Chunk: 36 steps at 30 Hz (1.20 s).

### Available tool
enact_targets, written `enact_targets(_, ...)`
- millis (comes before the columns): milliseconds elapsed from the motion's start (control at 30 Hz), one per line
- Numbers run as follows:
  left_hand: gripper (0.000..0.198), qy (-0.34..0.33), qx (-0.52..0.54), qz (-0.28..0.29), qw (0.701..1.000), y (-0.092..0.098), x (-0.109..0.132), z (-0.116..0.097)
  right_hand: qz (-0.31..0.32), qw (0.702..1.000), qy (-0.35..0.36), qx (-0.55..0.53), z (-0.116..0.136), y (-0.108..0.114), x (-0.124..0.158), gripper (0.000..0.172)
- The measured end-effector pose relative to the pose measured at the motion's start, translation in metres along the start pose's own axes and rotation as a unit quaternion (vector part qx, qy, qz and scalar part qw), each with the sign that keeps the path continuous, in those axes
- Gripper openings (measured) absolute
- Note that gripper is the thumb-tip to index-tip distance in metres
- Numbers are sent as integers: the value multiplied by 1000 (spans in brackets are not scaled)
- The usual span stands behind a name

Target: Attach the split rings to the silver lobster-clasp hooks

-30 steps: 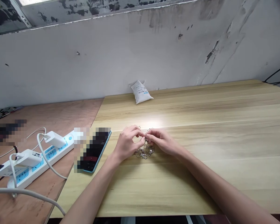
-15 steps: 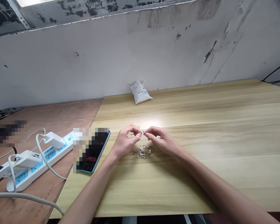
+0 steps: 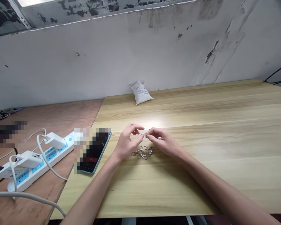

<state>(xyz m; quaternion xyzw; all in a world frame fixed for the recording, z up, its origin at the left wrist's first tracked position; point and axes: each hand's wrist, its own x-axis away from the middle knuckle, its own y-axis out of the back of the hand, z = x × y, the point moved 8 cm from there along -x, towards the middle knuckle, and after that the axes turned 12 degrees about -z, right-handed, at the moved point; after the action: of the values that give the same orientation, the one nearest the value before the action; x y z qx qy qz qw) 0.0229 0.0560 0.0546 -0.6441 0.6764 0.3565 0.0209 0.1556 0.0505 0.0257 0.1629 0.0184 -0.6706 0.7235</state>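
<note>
My left hand and my right hand meet above the light wooden table, fingertips almost touching. Both pinch small silver metal pieces, a ring and a clasp, held between thumb and forefinger. Just below the fingers, a small heap of silver lobster clasps lies on the table between the two wrists. My forearms run in from the bottom edge.
A phone with a blue case lies left of my left hand at the table's edge. A white power strip with plugged chargers and cables sits on the reddish board further left. A small white pouch rests against the wall.
A second ago my fingers were pressed together low over the clasp heap. They lifted and parted slightly, and now they close in on each other again.
</note>
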Motion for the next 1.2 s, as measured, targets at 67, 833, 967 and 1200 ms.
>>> enact_targets(67, 16, -81, -33, -9, 996, -1, 2, -10, -6, 1000, -2, 12, -1, 1, 0, 26)
enact_targets(833, 6, -113, -94, -101, 984, 19, -1, -11, -59, 930, 291, 217, 25, 6, 12, 26)
enact_targets(967, 6, -131, -93, -123, 979, 24, -1, -16, -16, 963, 209, 168, 20, 3, 7, 19)
enact_targets(1200, 12, -182, -106, -110, 971, 16, 3, -28, 4, 999, 50, 11, 2, 2, -2, 24)
